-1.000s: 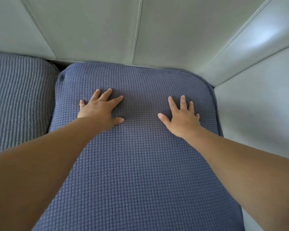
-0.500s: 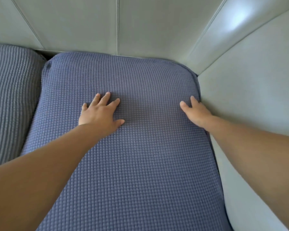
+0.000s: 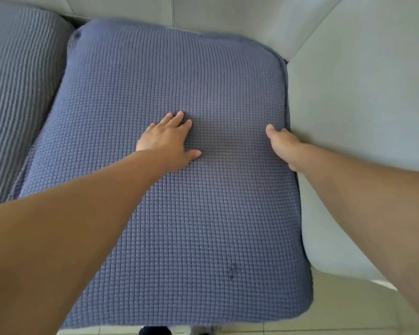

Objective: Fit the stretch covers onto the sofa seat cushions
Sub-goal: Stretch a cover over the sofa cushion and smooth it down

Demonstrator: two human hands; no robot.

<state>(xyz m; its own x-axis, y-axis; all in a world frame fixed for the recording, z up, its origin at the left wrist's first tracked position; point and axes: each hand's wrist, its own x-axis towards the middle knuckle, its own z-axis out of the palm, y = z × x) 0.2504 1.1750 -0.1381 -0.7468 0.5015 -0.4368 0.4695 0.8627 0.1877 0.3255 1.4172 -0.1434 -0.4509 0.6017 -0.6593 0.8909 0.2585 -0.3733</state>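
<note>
A seat cushion in a blue-purple waffle stretch cover (image 3: 203, 213) fills the right seat of a pale sofa. My left hand (image 3: 166, 140) lies flat on the middle of the cover, fingers straight and spread. My right hand (image 3: 282, 146) is at the cushion's right edge, thumb on top, with its fingers pushed down into the gap between the cushion and the sofa arm, out of sight. A second cushion in a grey waffle cover (image 3: 17, 93) sits in the seat to the left.
The pale sofa backrest (image 3: 203, 10) runs along the top and the sofa arm (image 3: 361, 105) rises on the right. Tiled floor (image 3: 348, 310) shows below the cushion's front edge. A dark shoe tip (image 3: 155, 331) peeks in at the bottom.
My right hand slid from the top of the cushion to its right edge and its fingers went down into the gap beside the arm. The left hand stayed flat. The camera view drew back.
</note>
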